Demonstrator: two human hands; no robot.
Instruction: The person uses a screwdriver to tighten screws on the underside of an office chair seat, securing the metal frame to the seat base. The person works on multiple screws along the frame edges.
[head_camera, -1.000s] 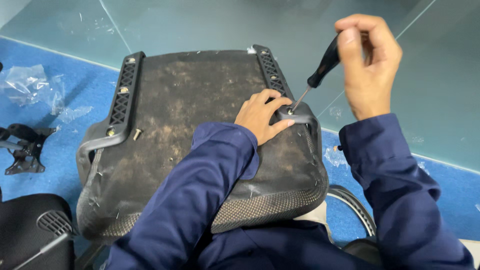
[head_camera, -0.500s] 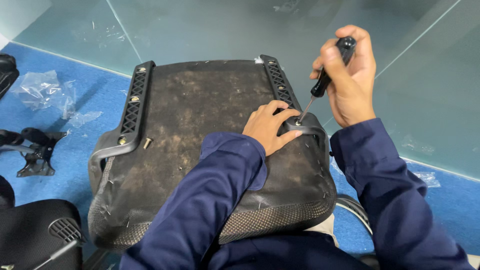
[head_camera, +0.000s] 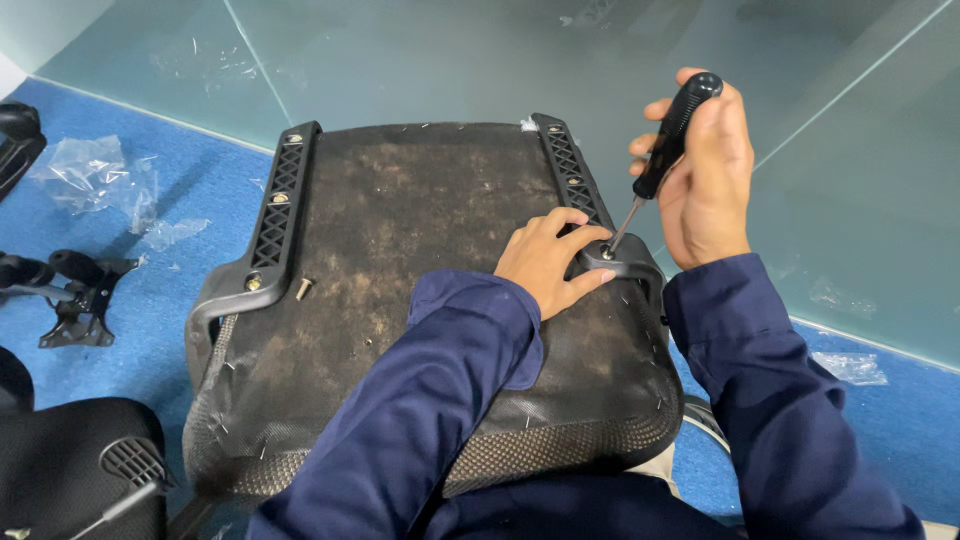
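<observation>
An upturned office chair seat (head_camera: 400, 230), dusty brown underneath with black mesh edges, lies in front of me. My right hand (head_camera: 710, 180) grips a black-handled screwdriver (head_camera: 665, 150) whose tip rests on a screw in the right black plastic bracket (head_camera: 625, 262). My left hand (head_camera: 545, 262) lies flat on the seat, fingers against that bracket. Along the seat's left side runs the left bracket (head_camera: 275, 215), and a loose screw (head_camera: 303, 289) lies beside it.
Blue carpet surrounds the seat. Crumpled clear plastic bags (head_camera: 95, 170) and a black metal chair mechanism (head_camera: 70, 290) lie at left. A black chair part (head_camera: 75, 470) sits at bottom left. A glass wall (head_camera: 500, 50) stands behind the seat.
My right hand has come down and set the screwdriver more upright on the bracket screw. My left hand stays on the bracket. The view has shifted slightly.
</observation>
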